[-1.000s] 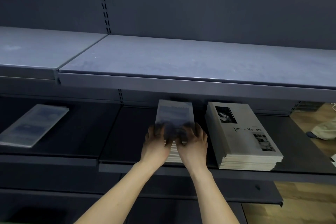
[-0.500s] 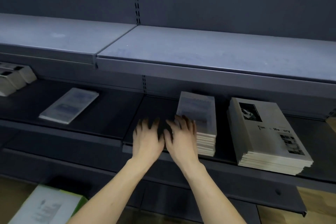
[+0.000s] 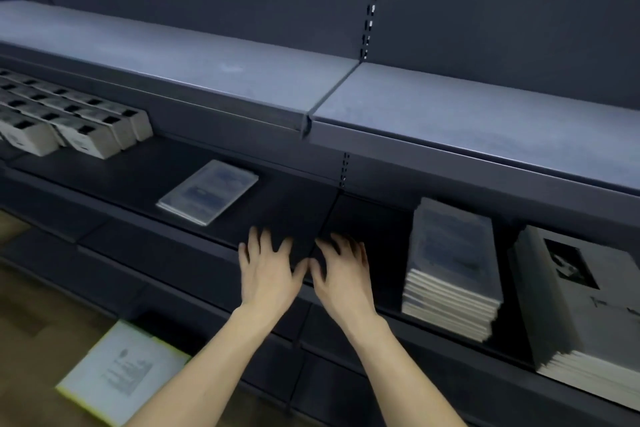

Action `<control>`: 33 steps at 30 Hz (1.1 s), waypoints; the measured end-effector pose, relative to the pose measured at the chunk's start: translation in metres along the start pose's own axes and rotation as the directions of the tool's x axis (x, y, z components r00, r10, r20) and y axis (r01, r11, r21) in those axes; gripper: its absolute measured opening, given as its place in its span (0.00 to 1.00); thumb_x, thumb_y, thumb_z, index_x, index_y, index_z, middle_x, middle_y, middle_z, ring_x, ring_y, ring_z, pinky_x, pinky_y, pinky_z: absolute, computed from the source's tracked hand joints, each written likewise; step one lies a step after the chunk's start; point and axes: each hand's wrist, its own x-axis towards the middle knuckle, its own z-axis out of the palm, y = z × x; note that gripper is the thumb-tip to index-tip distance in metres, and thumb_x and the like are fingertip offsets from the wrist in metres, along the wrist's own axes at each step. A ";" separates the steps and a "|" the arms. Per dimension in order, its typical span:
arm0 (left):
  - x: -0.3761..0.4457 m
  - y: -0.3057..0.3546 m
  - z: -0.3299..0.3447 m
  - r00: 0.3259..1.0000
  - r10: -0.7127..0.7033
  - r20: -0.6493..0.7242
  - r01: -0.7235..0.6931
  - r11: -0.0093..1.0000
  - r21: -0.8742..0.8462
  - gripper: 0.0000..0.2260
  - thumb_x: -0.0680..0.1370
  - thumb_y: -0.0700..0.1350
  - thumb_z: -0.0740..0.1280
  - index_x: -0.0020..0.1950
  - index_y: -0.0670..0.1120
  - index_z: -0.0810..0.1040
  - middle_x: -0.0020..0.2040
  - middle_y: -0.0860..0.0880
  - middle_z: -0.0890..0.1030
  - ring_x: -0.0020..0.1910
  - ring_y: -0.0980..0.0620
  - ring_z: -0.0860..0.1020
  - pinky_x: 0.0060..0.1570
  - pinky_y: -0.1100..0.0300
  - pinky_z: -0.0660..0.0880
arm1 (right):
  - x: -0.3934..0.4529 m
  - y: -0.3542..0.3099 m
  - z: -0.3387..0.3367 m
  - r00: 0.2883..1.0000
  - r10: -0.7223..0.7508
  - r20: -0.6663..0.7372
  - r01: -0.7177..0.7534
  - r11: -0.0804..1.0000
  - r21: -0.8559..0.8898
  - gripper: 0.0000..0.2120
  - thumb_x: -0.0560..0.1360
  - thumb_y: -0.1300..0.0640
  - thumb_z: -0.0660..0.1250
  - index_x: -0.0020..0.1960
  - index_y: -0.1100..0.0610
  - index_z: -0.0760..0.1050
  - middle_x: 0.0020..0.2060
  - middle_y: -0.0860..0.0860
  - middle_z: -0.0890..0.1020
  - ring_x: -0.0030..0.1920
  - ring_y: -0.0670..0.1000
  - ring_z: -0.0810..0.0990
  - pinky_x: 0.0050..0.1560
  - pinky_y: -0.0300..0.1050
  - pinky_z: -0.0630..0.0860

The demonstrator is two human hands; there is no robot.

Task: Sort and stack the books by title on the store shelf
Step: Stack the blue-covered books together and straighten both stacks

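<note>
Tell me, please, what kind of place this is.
Probably a shop, likely a bookshop. Dark metal shelves hang on slotted rails, as in stores. Identical books lie in a stack beside a second stack, and rows of small identical boxes fill the shelf further left.

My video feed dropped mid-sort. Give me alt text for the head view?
Both hands, left hand and right hand, are open and empty over the dark shelf, between a lone blue book and the blue book stack.

Right of the right hand (image 3: 341,276), the blurred book stack's (image 3: 452,267) title is unreadable; the farther stack (image 3: 585,308) is cut off by the frame edge.
</note>
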 end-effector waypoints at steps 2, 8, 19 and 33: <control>0.005 -0.021 -0.005 1.000 -0.016 -0.001 0.016 1.000 -0.019 0.26 0.79 0.61 0.59 0.74 0.51 0.69 0.76 0.39 0.61 0.78 0.39 0.50 0.75 0.41 0.50 | 0.007 -0.019 0.011 0.999 -0.002 0.041 0.002 1.000 0.010 0.20 0.78 0.50 0.64 0.69 0.52 0.75 0.67 0.55 0.75 0.68 0.58 0.71 0.73 0.58 0.63; 0.024 -0.084 -0.018 0.999 -0.018 -0.026 0.017 0.998 -0.060 0.26 0.79 0.57 0.63 0.76 0.51 0.66 0.75 0.39 0.62 0.77 0.40 0.53 0.75 0.43 0.53 | 0.029 -0.074 0.044 0.991 -0.028 0.130 0.027 1.000 0.009 0.21 0.79 0.50 0.63 0.72 0.53 0.71 0.71 0.55 0.71 0.71 0.56 0.68 0.72 0.53 0.64; 0.053 -0.200 -0.032 0.999 -0.031 -0.026 0.029 0.996 -0.083 0.26 0.77 0.53 0.67 0.75 0.50 0.68 0.74 0.39 0.65 0.76 0.38 0.56 0.74 0.43 0.56 | 0.057 -0.168 0.111 0.973 -0.022 0.228 0.026 1.000 -0.016 0.22 0.79 0.49 0.64 0.72 0.52 0.69 0.72 0.53 0.68 0.70 0.54 0.68 0.71 0.51 0.66; 0.085 -0.260 -0.029 1.000 -0.013 0.024 0.016 0.993 -0.119 0.25 0.79 0.52 0.64 0.75 0.50 0.67 0.76 0.41 0.63 0.77 0.40 0.55 0.74 0.46 0.55 | 0.083 -0.208 0.155 0.960 -0.026 0.278 0.053 0.994 -0.090 0.22 0.79 0.48 0.65 0.70 0.52 0.69 0.69 0.53 0.71 0.65 0.54 0.73 0.65 0.51 0.71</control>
